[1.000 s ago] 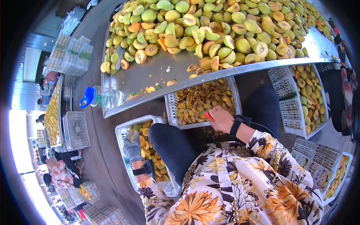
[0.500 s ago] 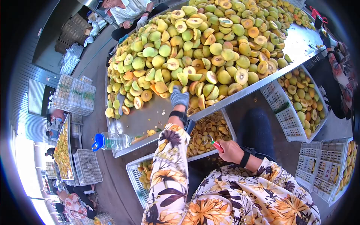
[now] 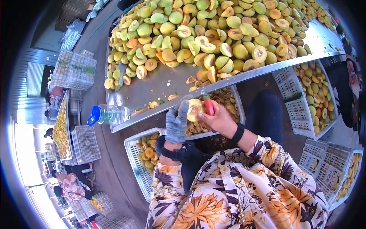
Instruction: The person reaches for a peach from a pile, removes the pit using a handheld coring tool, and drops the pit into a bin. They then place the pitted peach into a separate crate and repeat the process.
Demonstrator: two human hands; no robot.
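My left hand (image 3: 177, 121), in a grey glove, is closed on a peach half (image 3: 195, 110) with its cut face showing. My right hand (image 3: 222, 121) is bare and grips a small red-handled tool (image 3: 208, 105) right beside that half; the working end is hidden or too blurred to make out. Both hands meet just in front of the metal table's edge, over a crate (image 3: 238, 103) of brown-yellow scraps. Behind them, a large heap of halved yellow-green peaches (image 3: 213, 30) covers much of the table.
A clear bottle with a blue cap (image 3: 100, 114) lies on the table's left corner. A white crate of fruit (image 3: 133, 152) stands below left, and another fruit crate (image 3: 291, 103) stands right. Stacked crates (image 3: 72, 72) and other people are farther left.
My left hand has come back from the heap towards me and now holds a peach half. My right hand has moved up and left with the red-handled tool to meet it.
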